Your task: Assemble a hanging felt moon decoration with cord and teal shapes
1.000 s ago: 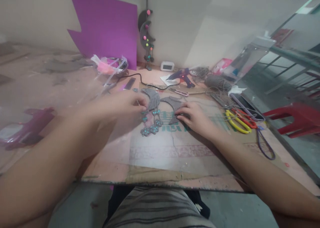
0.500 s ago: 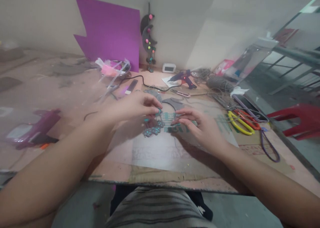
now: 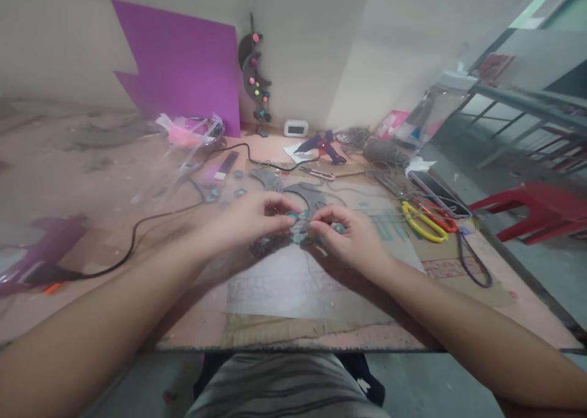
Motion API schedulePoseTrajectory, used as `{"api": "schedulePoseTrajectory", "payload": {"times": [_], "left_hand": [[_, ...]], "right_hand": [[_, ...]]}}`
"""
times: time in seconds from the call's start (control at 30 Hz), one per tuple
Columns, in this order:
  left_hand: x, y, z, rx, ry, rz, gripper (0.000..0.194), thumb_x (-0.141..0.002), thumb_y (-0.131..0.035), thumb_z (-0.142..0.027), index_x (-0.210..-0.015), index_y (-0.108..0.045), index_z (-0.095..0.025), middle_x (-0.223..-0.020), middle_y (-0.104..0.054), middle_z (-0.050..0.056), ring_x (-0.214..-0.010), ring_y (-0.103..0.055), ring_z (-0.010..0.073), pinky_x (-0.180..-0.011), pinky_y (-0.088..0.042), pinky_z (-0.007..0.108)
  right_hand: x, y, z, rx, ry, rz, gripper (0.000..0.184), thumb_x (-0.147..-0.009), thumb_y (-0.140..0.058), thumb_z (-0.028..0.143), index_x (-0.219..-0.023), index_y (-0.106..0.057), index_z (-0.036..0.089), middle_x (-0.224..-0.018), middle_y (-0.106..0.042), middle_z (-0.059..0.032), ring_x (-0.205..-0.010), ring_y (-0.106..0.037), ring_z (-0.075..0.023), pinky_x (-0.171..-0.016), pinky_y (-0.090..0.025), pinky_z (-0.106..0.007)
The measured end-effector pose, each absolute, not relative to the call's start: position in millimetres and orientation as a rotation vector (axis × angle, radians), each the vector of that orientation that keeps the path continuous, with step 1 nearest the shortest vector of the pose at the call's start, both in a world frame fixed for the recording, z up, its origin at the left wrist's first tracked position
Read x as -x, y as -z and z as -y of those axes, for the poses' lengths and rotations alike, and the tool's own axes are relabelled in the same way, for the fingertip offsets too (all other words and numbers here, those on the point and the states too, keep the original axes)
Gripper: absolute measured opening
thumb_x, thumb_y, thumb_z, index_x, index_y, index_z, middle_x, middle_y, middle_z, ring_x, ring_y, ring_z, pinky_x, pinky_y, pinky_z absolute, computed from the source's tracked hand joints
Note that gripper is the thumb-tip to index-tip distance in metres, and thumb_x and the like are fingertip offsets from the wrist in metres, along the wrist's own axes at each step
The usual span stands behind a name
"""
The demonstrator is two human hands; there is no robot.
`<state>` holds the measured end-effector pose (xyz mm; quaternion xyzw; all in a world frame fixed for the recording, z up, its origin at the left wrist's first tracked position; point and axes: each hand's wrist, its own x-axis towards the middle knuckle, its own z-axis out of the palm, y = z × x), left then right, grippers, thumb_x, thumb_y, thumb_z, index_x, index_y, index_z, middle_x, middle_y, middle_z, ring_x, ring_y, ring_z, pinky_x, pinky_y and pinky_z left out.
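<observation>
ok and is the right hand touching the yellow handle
No, the right hand is over the sheet beside the left hand, apart from the yellow handle.

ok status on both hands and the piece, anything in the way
Left hand pinching small teal piece; right hand pinched close by, hold unclear. Grey crescent just beyond. Nothing seen blocking.

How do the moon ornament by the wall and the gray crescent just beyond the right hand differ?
The moon ornament is upright against the wall; the gray crescent lies on the work surface. The ornament stacks more than one crescent; the gray crescent is a single shape. The ornament carries small pink and yellow-green balls; the gray crescent's visible part shows none. Both share gray coloring and a curved outline.
</observation>
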<state>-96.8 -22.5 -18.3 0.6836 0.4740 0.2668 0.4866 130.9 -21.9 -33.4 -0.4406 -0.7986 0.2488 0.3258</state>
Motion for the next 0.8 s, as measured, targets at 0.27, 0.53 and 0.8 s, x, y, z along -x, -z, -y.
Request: {"api": "schedulePoseTrajectory", "payload": {"times": [0.27,0.53,0.8], "left_hand": [[94.7,17.1,22.9,-1.651,-0.653,-1.265,0.028,-0.083,-0.065,-0.032,-0.107,-0.07,-0.018,-0.072,-0.068,-0.001,-0.061,-0.061,0.0124,-0.059,-0.049,0.024],[103.9,20.0,17.4,-1.667,-0.693,-1.258,0.033,-0.087,-0.057,-0.04,-0.111,-0.063,-0.017,-0.056,-0.062,-0.002,-0.049,-0.059,0.0165,-0.054,-0.047,0.029],[104.1,17.1,18.2,-1.648,-0.728,-1.254,0.024,-0.087,-0.058,-0.037,-0.102,-0.062,-0.019,-0.054,-0.062,-0.003,-0.047,-0.059,0.0154,-0.054,-0.046,0.028]], "right_hand": [[-132.5,34.0,20.1,0.847,-0.49,2.425,0.013,-0.093,-0.065,0.028,-0.086,-0.073,0.021,-0.091,-0.076,-0.0042,-0.09,-0.065,-0.0203,-0.087,-0.048,-0.036],[-162.2,14.3,-5.4,0.946,-0.248,2.325,0.02,-0.098,-0.055,0.029,-0.094,-0.071,0.017,-0.095,-0.075,-0.0072,-0.093,-0.065,-0.0212,-0.087,-0.048,-0.036],[-181.6,7.3,-35.0,1.217,-0.229,2.182,0.017,-0.092,-0.059,0.032,-0.096,-0.072,0.02,-0.097,-0.075,-0.0061,-0.091,-0.067,-0.0218,-0.085,-0.05,-0.035]]}}
